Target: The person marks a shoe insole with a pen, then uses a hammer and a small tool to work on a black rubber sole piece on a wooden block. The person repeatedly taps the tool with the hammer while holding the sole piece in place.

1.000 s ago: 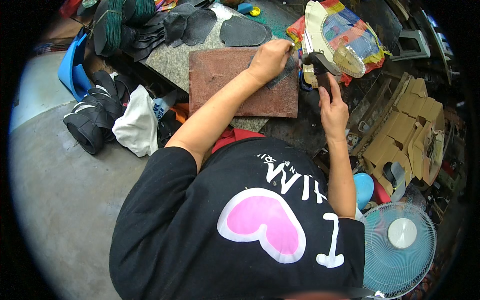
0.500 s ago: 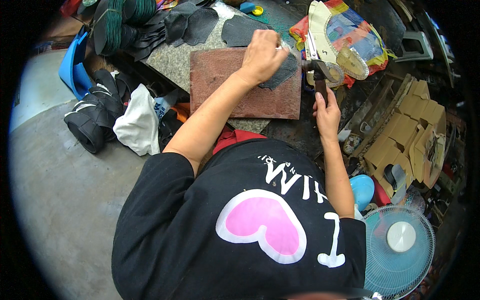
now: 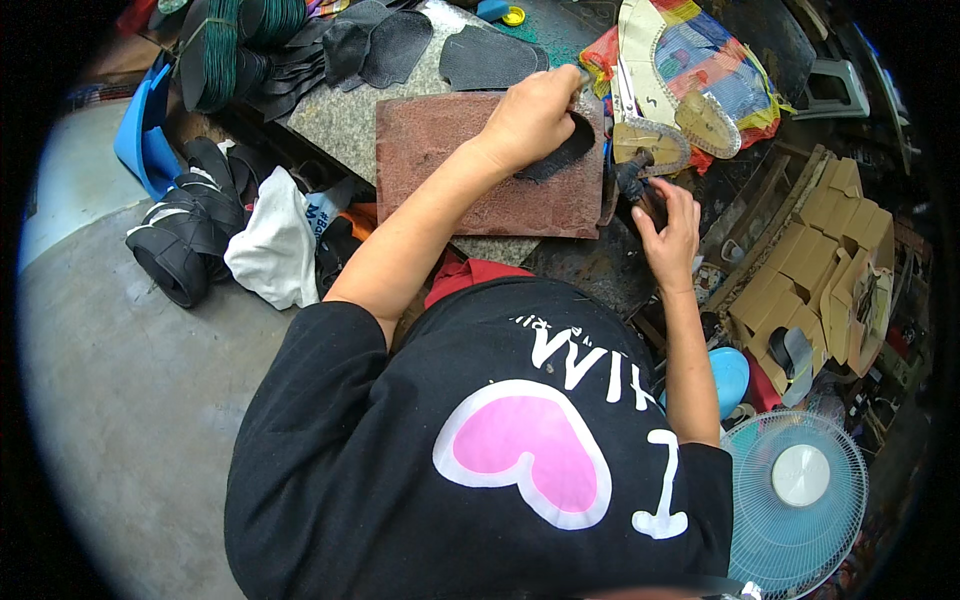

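Left hand (image 3: 535,118) pressed down, fingers curled, on a dark flat sole-shaped piece (image 3: 562,155) of rubbery or leathery sheet; the piece lies on the far right part of a reddish-brown stone slab (image 3: 440,165), rectangular, matte, finely grained. Slab sits on a speckled grey granite block (image 3: 335,125) that serves as the worktop. Right hand (image 3: 668,232) closed round the dark handle of a small hammer-like tool (image 3: 637,180) just off the slab's right edge, head end up; exact tool type hard to tell. Hands apart, each clamped on its own thing. More dark cut sole pieces (image 3: 490,55) lie on the granite beyond the slab, textured, oval to teardrop in outline. Right of them, pale insole patterns (image 3: 705,120) on a bright striped woven bag (image 3: 745,90). Left: black strapped sandals (image 3: 185,245) heaped on the concrete floor (image 3: 120,400), a crumpled white cloth (image 3: 275,250), a blue plastic item (image 3: 140,130), a coil of green cord (image 3: 225,50). Right: stacked brown cardboard boxes (image 3: 800,270); lower right, a pale blue fan (image 3: 795,490) with wire grille. The person's own black printed shirt (image 3: 480,450) blocks the near edge of the worktop.
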Available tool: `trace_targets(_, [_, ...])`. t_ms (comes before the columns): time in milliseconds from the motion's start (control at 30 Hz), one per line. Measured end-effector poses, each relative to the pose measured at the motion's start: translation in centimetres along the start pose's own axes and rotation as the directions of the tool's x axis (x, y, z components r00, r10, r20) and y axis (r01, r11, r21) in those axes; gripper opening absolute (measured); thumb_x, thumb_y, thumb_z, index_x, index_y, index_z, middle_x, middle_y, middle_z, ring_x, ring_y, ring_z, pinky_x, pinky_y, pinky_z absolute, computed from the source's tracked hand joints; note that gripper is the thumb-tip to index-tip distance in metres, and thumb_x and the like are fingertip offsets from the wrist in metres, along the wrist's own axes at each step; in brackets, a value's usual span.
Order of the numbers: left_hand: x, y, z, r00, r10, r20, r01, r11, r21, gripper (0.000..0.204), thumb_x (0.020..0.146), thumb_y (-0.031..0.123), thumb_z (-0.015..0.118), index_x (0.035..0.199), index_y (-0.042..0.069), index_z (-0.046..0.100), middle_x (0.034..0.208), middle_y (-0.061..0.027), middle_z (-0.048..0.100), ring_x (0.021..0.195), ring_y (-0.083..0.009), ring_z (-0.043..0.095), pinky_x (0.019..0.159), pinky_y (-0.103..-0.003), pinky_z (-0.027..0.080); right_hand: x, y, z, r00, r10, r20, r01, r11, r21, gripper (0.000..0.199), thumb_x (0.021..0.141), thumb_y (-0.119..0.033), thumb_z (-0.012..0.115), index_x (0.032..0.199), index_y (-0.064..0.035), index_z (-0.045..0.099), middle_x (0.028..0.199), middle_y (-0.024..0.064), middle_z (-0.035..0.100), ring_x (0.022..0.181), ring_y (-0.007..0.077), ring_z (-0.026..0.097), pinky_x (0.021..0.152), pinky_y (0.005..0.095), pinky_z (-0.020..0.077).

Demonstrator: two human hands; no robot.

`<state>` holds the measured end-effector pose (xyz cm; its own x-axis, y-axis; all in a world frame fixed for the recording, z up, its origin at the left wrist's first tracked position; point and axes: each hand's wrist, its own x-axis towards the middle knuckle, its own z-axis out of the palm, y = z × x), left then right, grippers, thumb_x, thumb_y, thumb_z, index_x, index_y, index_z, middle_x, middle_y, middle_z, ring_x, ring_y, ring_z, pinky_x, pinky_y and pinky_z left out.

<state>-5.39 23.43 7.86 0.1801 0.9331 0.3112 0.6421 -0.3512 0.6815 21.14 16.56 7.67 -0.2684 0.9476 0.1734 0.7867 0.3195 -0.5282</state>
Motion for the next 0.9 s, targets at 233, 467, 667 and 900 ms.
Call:
trace_targets(233, [0.3, 0.1, -0.5, 0.879, -0.300, 0.371, 0.471, 0.424, -0.773, 0.033, 0.077, -0.003, 0.069, 0.092, 0.008, 0.042, 0.090, -0.0088, 0.060, 0.081, -0.0154, 0.060, 0.073, -0.027, 0.051, 6.4, -4.1, 1.6, 0.968, 0.215, 0.132, -0.248, 0.705, 0.664, 0.028, 0.093, -0.018, 0.065, 0.115, -0.0008, 0.063, 0.103, 0.0055, 0.065, 0.093, 0.0153, 0.057, 0.085, 0.0285, 0.0453])
trace_targets(467, [-1.0, -0.7, -0.1, 0.780, -0.433, 0.453, 0.575, 0.207, -0.792, 0.029, 0.080, -0.001, 0.067, 0.094, 0.009, 0.043, 0.098, -0.0096, 0.063, 0.077, -0.0112, 0.059, 0.066, -0.023, 0.049, 8.0, -4.5, 3.1, 0.851, 0.321, 0.417, -0.520, 0.398, 0.756, 0.017, 0.097, -0.016, 0.060, 0.107, -0.0027, 0.064, 0.092, -0.0042, 0.062, 0.086, 0.0033, 0.053, 0.080, 0.0196, 0.0416])
trace_targets(667, [-1.2, -0.9, 0.3, 0.754, -0.455, 0.473, 0.576, 0.114, -0.809, 0.029, 0.081, -0.001, 0.067, 0.093, 0.012, 0.044, 0.101, -0.0083, 0.064, 0.075, -0.0096, 0.059, 0.063, -0.022, 0.047, 8.7, -4.0, 4.5, 0.872, 0.348, 0.345, -0.479, 0.461, 0.747, 0.016, 0.097, -0.017, 0.061, 0.103, -0.0036, 0.066, 0.089, -0.0053, 0.063, 0.082, 0.0022, 0.053, 0.078, 0.0187, 0.0410])
trace_targets(900, [-1.5, -1.6, 0.7, 0.783, -0.429, 0.450, 0.544, 0.123, -0.830, 0.029, 0.083, -0.001, 0.068, 0.092, 0.012, 0.045, 0.098, -0.0070, 0.065, 0.075, -0.0102, 0.059, 0.064, -0.022, 0.048, 9.0, -3.3, 5.2, 0.845, 0.358, 0.398, -0.522, 0.391, 0.758, 0.015, 0.096, -0.017, 0.063, 0.099, -0.0032, 0.067, 0.088, -0.0048, 0.063, 0.080, 0.0025, 0.053, 0.074, 0.0188, 0.0420])
